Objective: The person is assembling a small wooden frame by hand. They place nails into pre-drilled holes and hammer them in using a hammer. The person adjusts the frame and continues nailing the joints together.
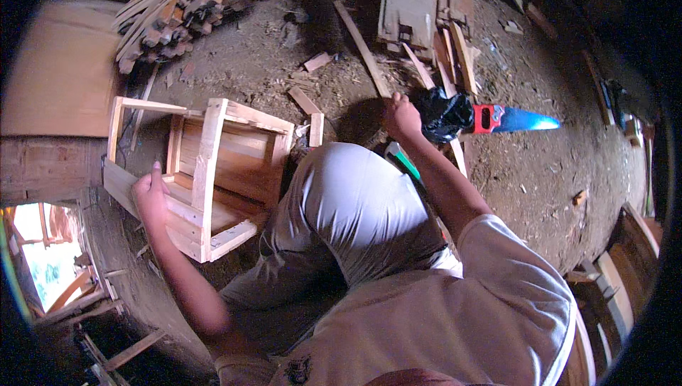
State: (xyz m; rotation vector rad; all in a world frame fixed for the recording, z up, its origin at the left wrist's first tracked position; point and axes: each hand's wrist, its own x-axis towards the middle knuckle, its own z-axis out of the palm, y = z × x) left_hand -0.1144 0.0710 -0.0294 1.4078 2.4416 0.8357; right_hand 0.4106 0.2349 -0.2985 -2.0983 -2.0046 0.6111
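Observation:
At the left stands a small open wooden frame (211,165), box-like, with boards along its sides and back. My left hand (151,193) is closed over the edge of its near left board, thumb pointing up. My right hand (403,117) is closed around the near end of a long thin wooden strip (362,48), which slants away to the far left over the dirt floor. Just right of that hand lies a black plastic bag (444,112). Beyond it is a handsaw (522,120) with a red handle and blue blade. Something green-handled (403,161) sits beside my knee.
Stacked wooden sticks (181,9) lie at the far left, near a large tan panel (64,66). Old planks (408,2) lie at the back. Short offcuts (305,100) and shavings dot the dirt floor (540,187). More wooden pieces (614,290) stand at the right.

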